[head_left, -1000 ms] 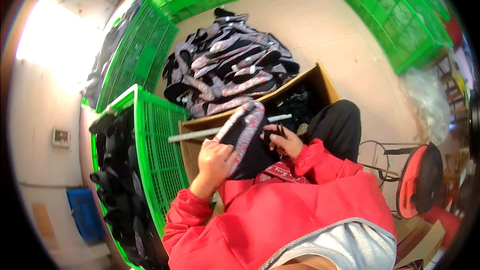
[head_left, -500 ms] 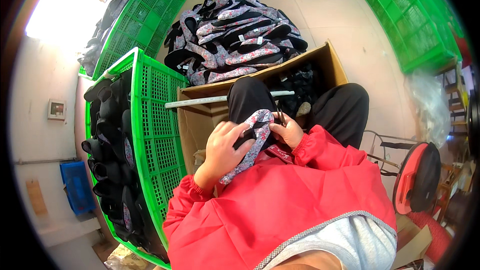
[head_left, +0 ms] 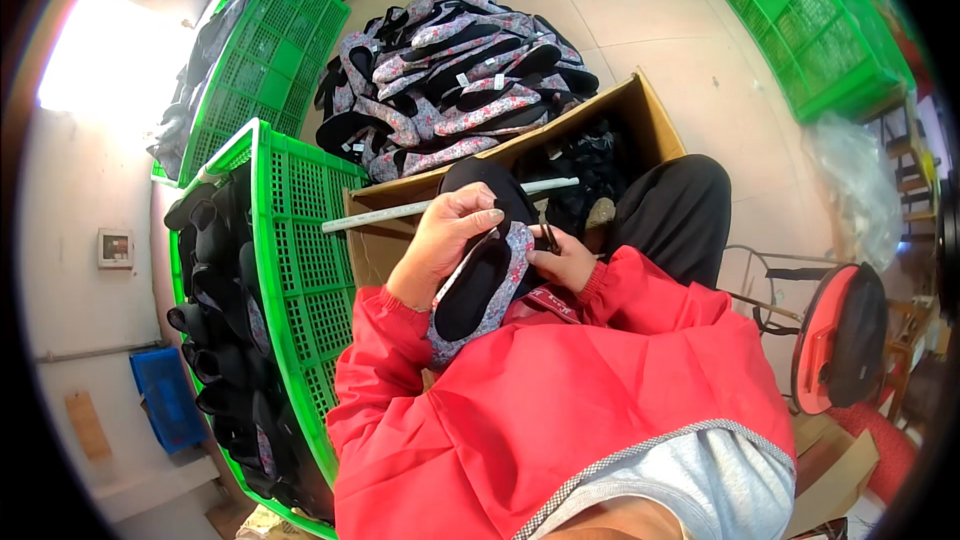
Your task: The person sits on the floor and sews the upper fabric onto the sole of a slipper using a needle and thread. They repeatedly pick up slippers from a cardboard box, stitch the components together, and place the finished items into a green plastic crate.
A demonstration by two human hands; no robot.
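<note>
A floral cloth shoe (head_left: 476, 298) with a black inside lies tilted over my lap, its opening facing up. My left hand (head_left: 446, 238) is closed at the shoe's far left side, thumb and forefinger pinched together; what sits between the fingertips is too small to make out. My right hand (head_left: 566, 262) is closed around small dark thread snips (head_left: 550, 236), and its thumb presses the shoe's floral edge. Part of the shoe is hidden behind my left hand and red sleeve.
Beyond my knees stands an open cardboard box (head_left: 655, 120) with dark items, a pale rod (head_left: 375, 217) lying across it. Behind is a heap of floral shoes (head_left: 450, 70). Green crates (head_left: 300, 180) with black shoes stand left; another green crate (head_left: 800, 30) is far right.
My left hand has moved up from the shoe's side into a raised pinch. The shoe has turned so its black inside shows. My right hand stays at its edge with the snips.
</note>
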